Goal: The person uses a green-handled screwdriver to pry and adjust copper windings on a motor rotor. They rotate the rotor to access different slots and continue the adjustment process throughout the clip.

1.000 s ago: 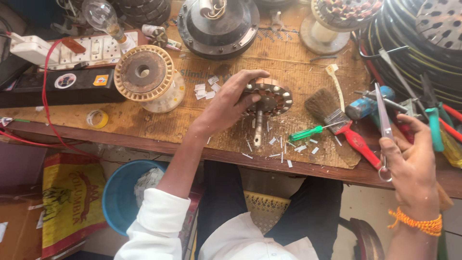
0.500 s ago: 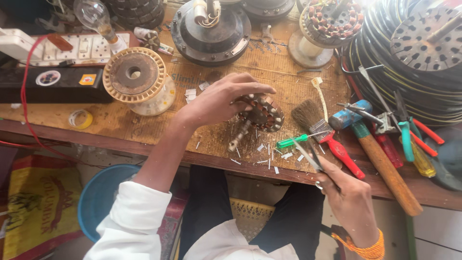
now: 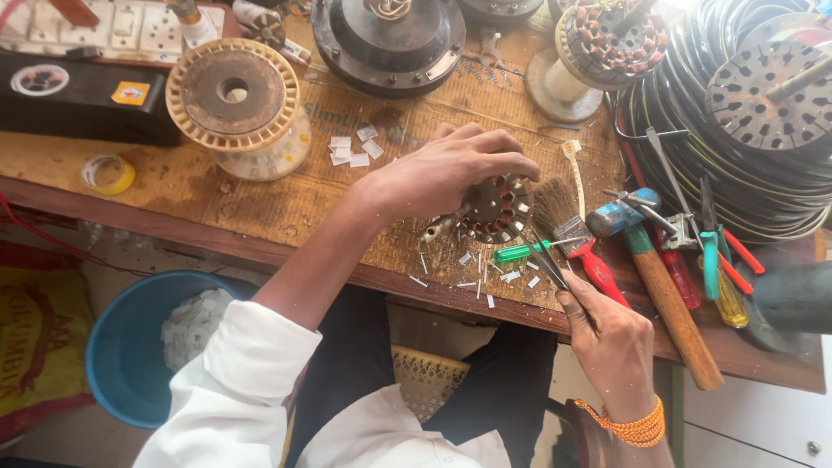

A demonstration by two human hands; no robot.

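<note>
My left hand rests over a small round motor stator with copper windings and a short shaft, pressing it onto the wooden bench. My right hand is at the bench's front edge, closed around thin dark scissors. Their tips point up-left toward the stator and end just short of it. Small white paper strips lie scattered below the stator.
A red-handled brush, green screwdriver, hammer and pliers lie right of the stator. A cream wire spool, a dark motor housing and black cable coils stand behind. A blue tub sits below the bench.
My right hand has come in from the far right with the scissors, down to the front edge near the stator. My left hand has stayed on the stator.
</note>
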